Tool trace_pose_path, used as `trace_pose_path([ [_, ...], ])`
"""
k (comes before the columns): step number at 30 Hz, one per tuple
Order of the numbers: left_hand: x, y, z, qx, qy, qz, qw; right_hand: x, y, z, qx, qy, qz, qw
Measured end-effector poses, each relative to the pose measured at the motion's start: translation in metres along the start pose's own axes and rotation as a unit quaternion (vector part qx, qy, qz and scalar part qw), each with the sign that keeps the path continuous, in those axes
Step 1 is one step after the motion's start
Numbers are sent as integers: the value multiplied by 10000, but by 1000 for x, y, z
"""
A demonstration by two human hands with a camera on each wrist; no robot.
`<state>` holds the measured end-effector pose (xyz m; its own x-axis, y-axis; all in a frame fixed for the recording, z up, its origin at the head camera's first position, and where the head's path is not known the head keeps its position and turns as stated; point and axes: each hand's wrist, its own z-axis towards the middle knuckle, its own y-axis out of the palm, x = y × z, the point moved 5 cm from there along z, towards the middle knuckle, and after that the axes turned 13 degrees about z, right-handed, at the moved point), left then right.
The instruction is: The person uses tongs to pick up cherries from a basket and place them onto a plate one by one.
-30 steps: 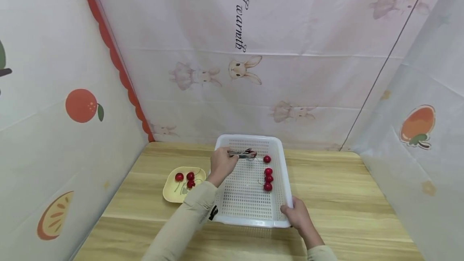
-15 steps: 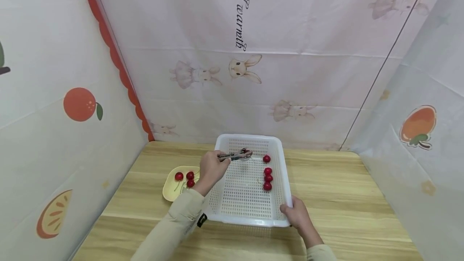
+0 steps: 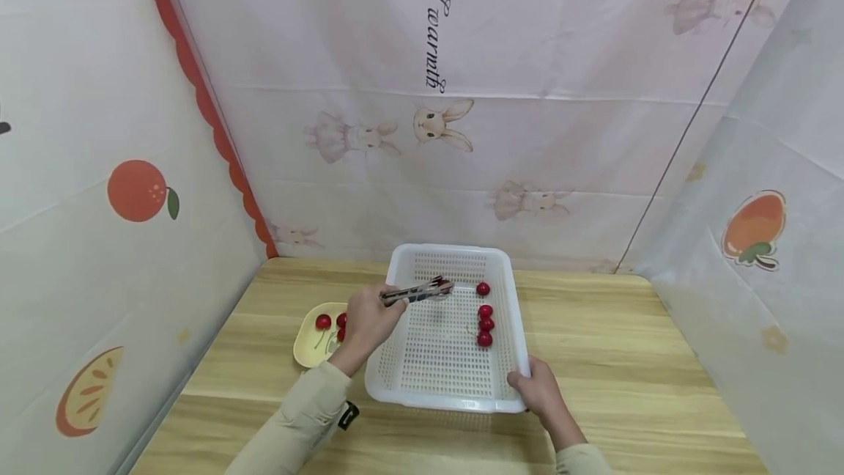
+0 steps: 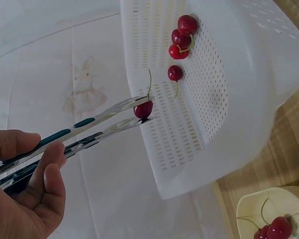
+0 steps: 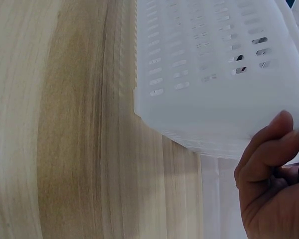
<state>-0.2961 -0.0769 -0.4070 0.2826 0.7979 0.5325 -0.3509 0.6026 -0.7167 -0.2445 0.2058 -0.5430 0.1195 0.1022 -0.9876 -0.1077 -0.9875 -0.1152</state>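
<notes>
My left hand (image 3: 371, 319) holds a pair of metal tongs (image 4: 92, 124) with dark green grips, thumb and fingers pinching the handles. Between the tong tips is a dark red cherry (image 4: 143, 109), its stem pointing up in the left wrist view. The tips hang over the left part of a white perforated plastic basket (image 3: 455, 403). My right hand (image 3: 542, 391) grips the basket's rim at the near right corner; in the right wrist view its fingers (image 5: 271, 144) curl at the rim. Several cherries (image 3: 485, 323) lie inside the basket along its right side.
Left of the basket, a small pale yellow dish (image 3: 305, 347) holds cherries with stems, partly hidden by my left hand. Everything stands on a wood-grain table (image 3: 606, 358). Printed cloth (image 3: 560, 138) walls rise behind and at both sides.
My left hand has moved left and slightly nearer, carrying the tongs and the cherry away from the basket's right side. The right hand and the basket have stayed nearly still.
</notes>
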Motion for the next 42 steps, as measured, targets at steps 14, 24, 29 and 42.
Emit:
trace_pose_path([
  [14, -17, -22, -16, 291, -86, -33, 9995, -1, -1, 1, 13, -34, -38, 10000],
  [24, -29, -36, -24, 319, -278, -75, 9991, 0, -1, 1, -3, -65, -29, 10000],
  [29, -32, -44, -28, 516, -346, 10, 9981, 0, -1, 1, -5, -25, -28, 10000],
  [42, -54, -62, -45, 355, -1121, -335, 9925, -2, -2, 1, -23, -39, -37, 10000],
])
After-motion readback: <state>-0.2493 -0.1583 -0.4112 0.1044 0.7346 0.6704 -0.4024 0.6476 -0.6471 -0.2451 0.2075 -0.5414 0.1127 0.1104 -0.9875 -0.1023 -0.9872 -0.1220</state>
